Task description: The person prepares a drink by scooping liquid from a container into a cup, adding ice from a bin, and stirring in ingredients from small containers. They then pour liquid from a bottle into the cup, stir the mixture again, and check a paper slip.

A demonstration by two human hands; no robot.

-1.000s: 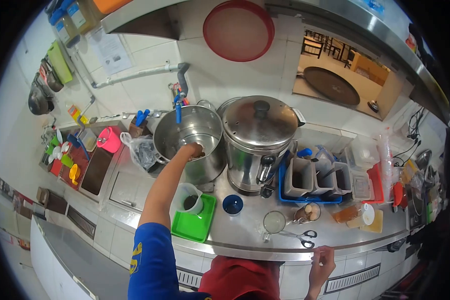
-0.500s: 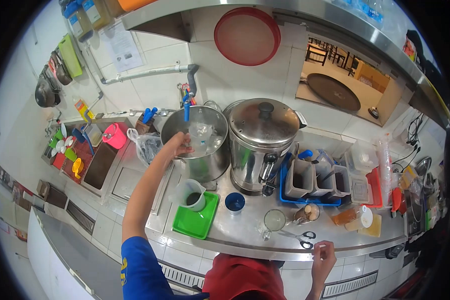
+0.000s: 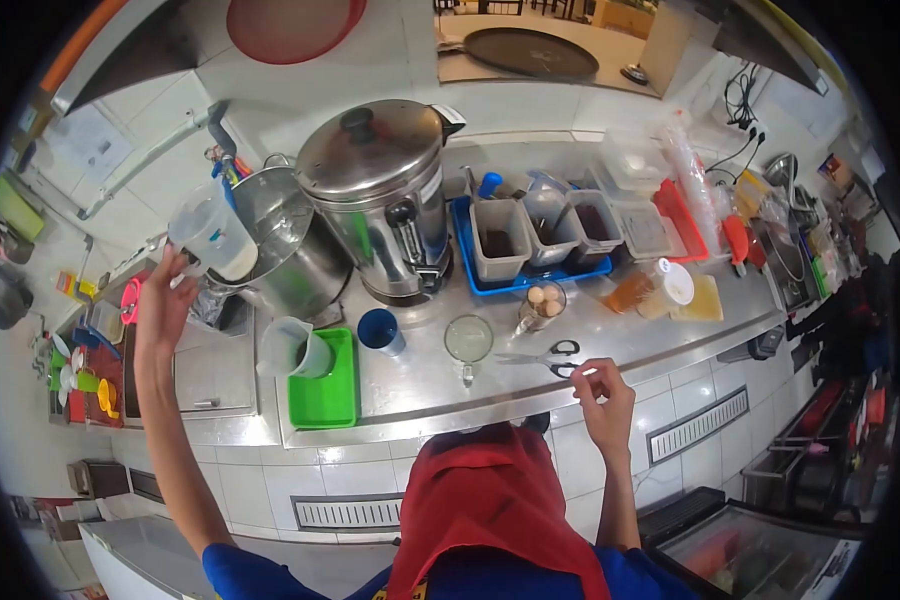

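Note:
My left hand (image 3: 166, 300) grips a clear plastic measuring jug (image 3: 207, 228) by its handle, raised over the near-left rim of a large steel pot (image 3: 305, 265). The jug is tilted, with something pale near its bottom. My right hand (image 3: 604, 392) hovers at the counter's front edge, fingers curled into a pinch. Whether anything small is inside them I cannot make out. Right beside its fingertips lie black-handled scissors (image 3: 560, 358). Between the hands stand a glass mug (image 3: 468, 340), a blue cup (image 3: 379, 331) and a translucent jug (image 3: 298, 348) on a green tray (image 3: 323, 408).
A lidded steel urn (image 3: 375, 200) stands beside the pot. Further right are a blue tray (image 3: 540, 283) with several plastic tubs, a glass of brown-topped sticks (image 3: 541, 305), lidded jars (image 3: 667, 290) and a red tray (image 3: 682, 232). A sink area (image 3: 215, 370) lies left.
My left hand has lifted the clear jug up out of the pot and to the left. My right hand has come closer to the scissors. The camera view has turned right and downward.

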